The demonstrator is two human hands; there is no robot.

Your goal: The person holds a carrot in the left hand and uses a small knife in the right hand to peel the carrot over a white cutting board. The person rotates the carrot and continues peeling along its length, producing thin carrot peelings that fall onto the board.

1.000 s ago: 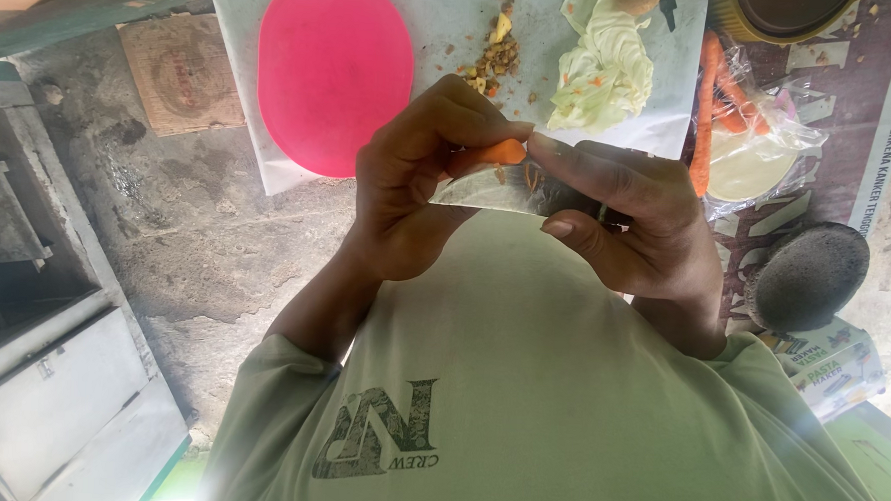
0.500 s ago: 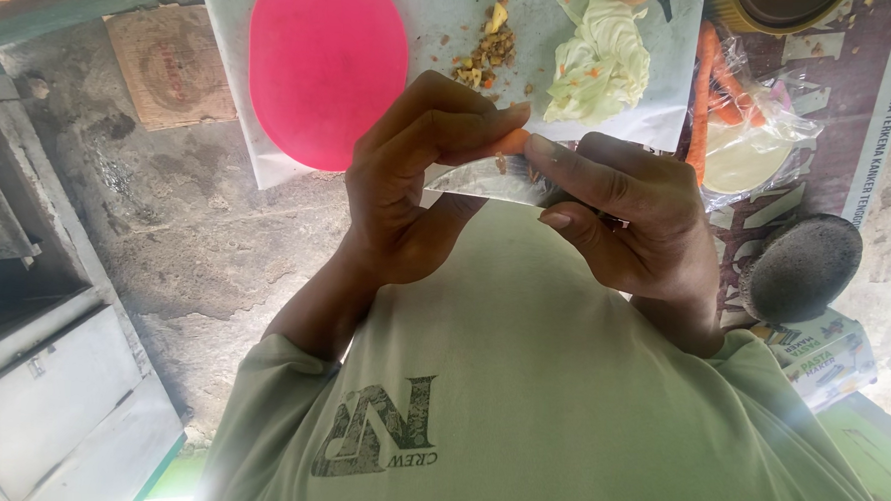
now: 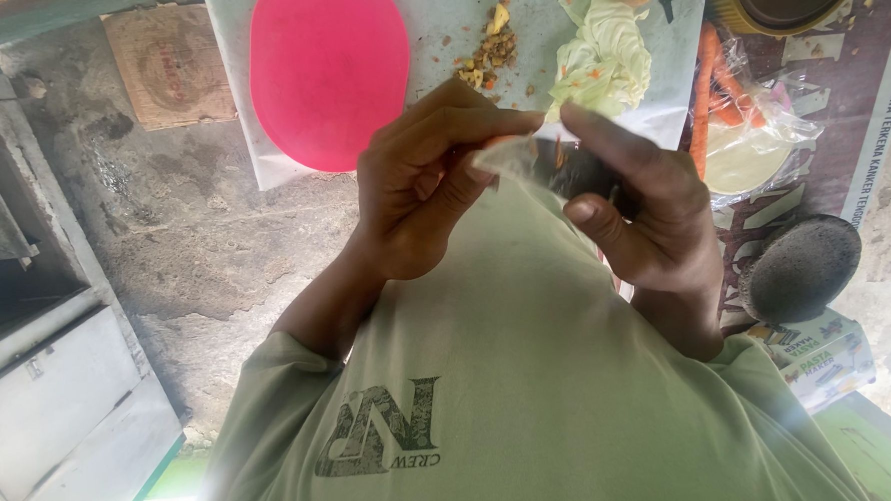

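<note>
Clear plastic, a small bag, is pinched between the left hand and right hand, fingers of both clamped on its edge above the desk. Judged, they are closing it. Pink plate, cabbage and carrots lie beyond, not obstructing.

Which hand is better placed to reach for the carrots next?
Probably the right hand: the carrots lie just beyond it on that side. The left hand is farther off, nearer the pink plate. Both pinch the small clear bag, so one must let go.
</note>
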